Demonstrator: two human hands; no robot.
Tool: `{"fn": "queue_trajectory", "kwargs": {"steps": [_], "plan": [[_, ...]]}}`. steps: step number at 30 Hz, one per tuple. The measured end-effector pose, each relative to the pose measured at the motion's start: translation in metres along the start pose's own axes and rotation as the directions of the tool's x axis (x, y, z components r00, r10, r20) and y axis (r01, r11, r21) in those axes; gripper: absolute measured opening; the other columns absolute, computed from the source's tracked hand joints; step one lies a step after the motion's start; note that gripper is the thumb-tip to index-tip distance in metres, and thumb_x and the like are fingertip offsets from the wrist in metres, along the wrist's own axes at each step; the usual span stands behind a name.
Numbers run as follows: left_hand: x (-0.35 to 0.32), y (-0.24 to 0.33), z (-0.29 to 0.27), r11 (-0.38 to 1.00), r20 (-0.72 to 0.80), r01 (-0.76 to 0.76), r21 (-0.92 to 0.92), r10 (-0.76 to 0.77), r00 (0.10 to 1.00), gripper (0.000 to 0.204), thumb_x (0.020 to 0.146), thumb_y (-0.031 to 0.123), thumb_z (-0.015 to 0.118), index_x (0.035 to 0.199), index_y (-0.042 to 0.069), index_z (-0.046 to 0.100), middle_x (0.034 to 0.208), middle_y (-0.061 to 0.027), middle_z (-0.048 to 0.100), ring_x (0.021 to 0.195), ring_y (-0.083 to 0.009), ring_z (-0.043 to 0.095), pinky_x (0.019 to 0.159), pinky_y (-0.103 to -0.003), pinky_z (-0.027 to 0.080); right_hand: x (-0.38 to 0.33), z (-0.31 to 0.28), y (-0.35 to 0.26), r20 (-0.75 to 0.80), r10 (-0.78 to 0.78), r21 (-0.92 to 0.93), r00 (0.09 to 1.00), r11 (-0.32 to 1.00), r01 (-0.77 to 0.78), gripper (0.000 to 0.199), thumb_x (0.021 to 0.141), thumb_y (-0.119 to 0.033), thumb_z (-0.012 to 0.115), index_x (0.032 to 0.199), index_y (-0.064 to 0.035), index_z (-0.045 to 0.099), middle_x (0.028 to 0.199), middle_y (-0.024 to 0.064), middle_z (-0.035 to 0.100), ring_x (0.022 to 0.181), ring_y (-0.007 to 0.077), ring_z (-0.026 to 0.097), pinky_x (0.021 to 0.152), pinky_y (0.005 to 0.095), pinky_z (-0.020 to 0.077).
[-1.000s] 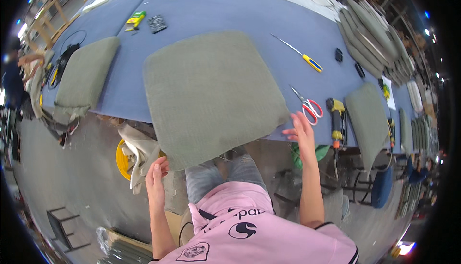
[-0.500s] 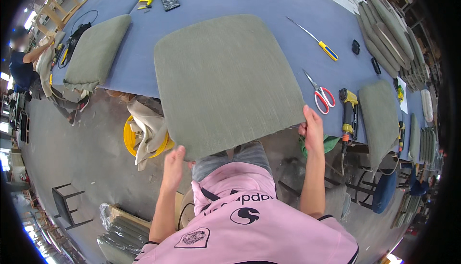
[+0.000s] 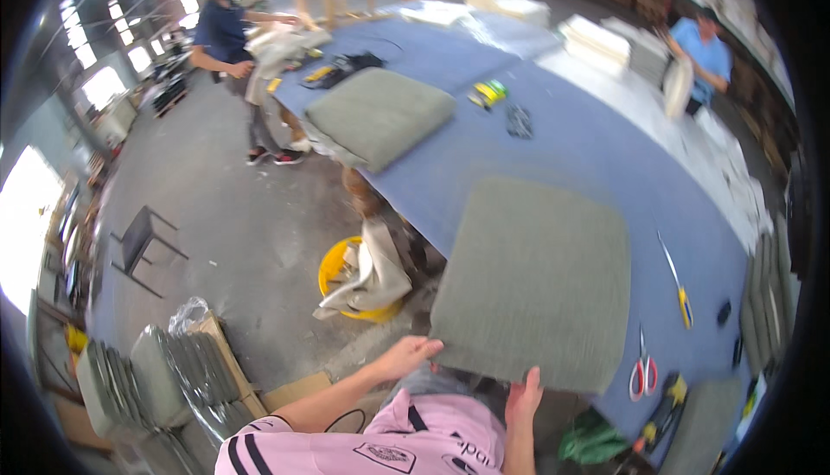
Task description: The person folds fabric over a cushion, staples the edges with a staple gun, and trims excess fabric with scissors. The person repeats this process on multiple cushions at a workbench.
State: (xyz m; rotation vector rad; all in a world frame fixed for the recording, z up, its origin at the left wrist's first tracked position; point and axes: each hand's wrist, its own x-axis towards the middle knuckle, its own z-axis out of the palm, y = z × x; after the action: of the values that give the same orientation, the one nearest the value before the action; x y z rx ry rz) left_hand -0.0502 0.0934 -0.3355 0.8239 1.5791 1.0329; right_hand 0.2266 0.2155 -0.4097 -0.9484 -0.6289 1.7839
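A grey-green upholstered seat cushion (image 3: pixel 536 280) lies partly over the near edge of the blue table, its front side toward me. My left hand (image 3: pixel 413 357) grips its near left corner, thumb on top and fingers hidden underneath. Farther right along the same near edge, my right hand (image 3: pixel 524 395) holds the cushion with the thumb up, its fingers mostly out of sight below. To the right of the cushion lie red-and-white handled scissors (image 3: pixel 642 375) and a long screwdriver (image 3: pixel 683 302) with a yellow handle.
Another cushion (image 3: pixel 380 116) sits at the table's left edge. Below stands a yellow bucket (image 3: pixel 333 269) with cloth scraps. Wrapped cushions (image 3: pixel 169 371) are stacked at lower left, and a yellow-black power tool (image 3: pixel 666 410) lies at right. Two people (image 3: pixel 226 43) work beyond, one at left, one at far right.
My view has swung left, bringing more of the floor and both people in. My right hand has shifted from the cushion's near right corner inward along the near edge; both hands still hold it.
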Motion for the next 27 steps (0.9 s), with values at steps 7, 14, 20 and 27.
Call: {"fn": "queue_trajectory", "kwargs": {"steps": [7,14,20,27], "plan": [[-0.003,0.023,0.009,0.968,-0.02,-0.194,-0.158,0.193,0.981,0.052,0.117,0.043,0.052,0.111,-0.003,0.075,0.097,-0.0033,0.076,0.088,-0.0127,0.07,0.087,-0.033,0.056,0.021,0.021,-0.023,0.121,-0.306,-0.138,0.944,0.937,0.321,0.073,0.108,-0.039,0.069,0.16,0.0024,0.039,0.161,0.0165,0.049,0.143,0.0299,0.054,0.119,0.0456,0.0443],[-0.034,0.174,0.0,0.429,-0.225,-0.903,0.007,0.881,0.417,0.025,0.107,0.02,0.057,0.1,0.0,0.072,0.088,-0.011,0.073,0.079,-0.0227,0.07,0.074,-0.035,0.056,0.0,0.131,-0.185,0.028,-0.483,-0.332,0.875,0.821,0.464,0.067,0.105,-0.044,0.069,0.147,0.0058,0.051,0.137,0.0248,0.064,0.12,0.0381,0.065,0.096,0.0513,0.0542],[0.023,0.283,0.002,0.138,-0.287,-0.943,0.303,0.957,0.048,0.009,0.09,0.006,0.068,0.098,0.004,0.072,0.089,-0.0103,0.074,0.079,-0.0303,0.071,0.07,-0.038,0.055,0.073,0.25,-0.225,0.068,-0.786,-0.36,0.614,0.555,0.75,0.047,0.11,-0.042,0.064,0.081,-0.0048,0.061,0.075,-0.0026,0.06,0.066,0.0066,0.054,0.055,0.026,0.0404],[0.138,0.475,0.021,-0.09,0.317,-0.557,0.826,0.891,0.326,0.03,0.099,0.033,0.061,0.099,0.006,0.073,0.108,-0.0149,0.078,0.101,-0.034,0.073,0.087,-0.046,0.051,0.143,0.308,-0.243,0.163,-0.851,-0.276,0.499,0.446,0.851,0.055,0.11,-0.031,0.067,0.064,-0.0062,0.051,0.061,-0.0048,0.051,0.053,0.0046,0.043,0.047,0.0265,0.0353]]}}
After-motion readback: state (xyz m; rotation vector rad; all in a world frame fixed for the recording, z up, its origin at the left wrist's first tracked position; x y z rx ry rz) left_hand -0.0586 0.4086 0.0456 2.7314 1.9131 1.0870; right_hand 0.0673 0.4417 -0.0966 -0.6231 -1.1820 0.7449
